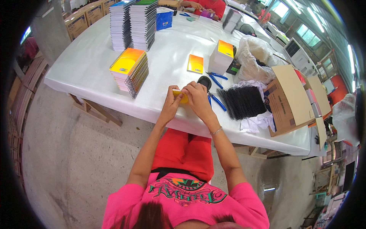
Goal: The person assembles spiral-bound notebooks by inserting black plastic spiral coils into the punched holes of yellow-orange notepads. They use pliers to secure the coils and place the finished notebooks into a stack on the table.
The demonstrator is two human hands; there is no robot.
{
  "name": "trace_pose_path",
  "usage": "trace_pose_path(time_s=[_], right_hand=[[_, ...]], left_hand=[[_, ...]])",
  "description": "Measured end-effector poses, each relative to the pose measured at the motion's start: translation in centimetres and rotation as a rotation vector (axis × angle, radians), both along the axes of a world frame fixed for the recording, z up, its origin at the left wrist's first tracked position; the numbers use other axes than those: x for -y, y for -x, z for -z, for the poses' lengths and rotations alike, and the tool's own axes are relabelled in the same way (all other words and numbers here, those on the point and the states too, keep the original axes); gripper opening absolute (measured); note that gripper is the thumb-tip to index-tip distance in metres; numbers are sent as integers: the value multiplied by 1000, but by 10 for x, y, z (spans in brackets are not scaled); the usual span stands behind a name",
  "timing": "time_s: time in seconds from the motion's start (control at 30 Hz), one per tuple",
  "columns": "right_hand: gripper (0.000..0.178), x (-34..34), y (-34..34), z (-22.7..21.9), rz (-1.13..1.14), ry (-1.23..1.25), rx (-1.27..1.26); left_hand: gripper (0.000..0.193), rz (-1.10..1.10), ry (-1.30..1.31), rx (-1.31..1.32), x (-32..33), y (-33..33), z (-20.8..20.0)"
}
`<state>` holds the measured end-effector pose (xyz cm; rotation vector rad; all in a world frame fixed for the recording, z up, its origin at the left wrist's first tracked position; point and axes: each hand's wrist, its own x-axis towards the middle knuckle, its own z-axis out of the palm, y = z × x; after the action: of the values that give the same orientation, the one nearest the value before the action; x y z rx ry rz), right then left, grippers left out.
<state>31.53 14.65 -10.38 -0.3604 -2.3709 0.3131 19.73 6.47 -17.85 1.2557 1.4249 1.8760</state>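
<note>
A small yellow notebook (184, 99) is held between my two hands at the table's front edge. My left hand (171, 102) pinches its left side, thumb on top. My right hand (196, 98) has its fingers closed at the upper right side and covers much of it. Whether a coil sits in its edge is hidden. Just right of my right hand lie blue-handled pliers (218, 102), with a second pair of pliers (218, 81) farther back. Beside them is a pile of black spiral coils (244, 101). A single orange-yellow notebook (195, 63) lies flat beyond my hands.
A block of small notebooks (221, 57) stands farther back. Spiral-bound yellow notebooks (127, 61) stand on the left, with tall notebook stacks (143, 26) behind. An open cardboard box (288, 105) and plastic bags (255, 53) occupy the right. Across the table sits another person (207, 4) in red.
</note>
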Motion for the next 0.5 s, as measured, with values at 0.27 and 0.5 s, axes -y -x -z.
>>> trace_pose_path(time_s=[0.27,0.5], right_hand=[[8,-1,-5,-1,0,-41,13],[10,0,-5,-2,2,-64,40]], left_hand=[[28,-17,32,-30,-1,1,6],[23,15,19,39,8,-2,-4]])
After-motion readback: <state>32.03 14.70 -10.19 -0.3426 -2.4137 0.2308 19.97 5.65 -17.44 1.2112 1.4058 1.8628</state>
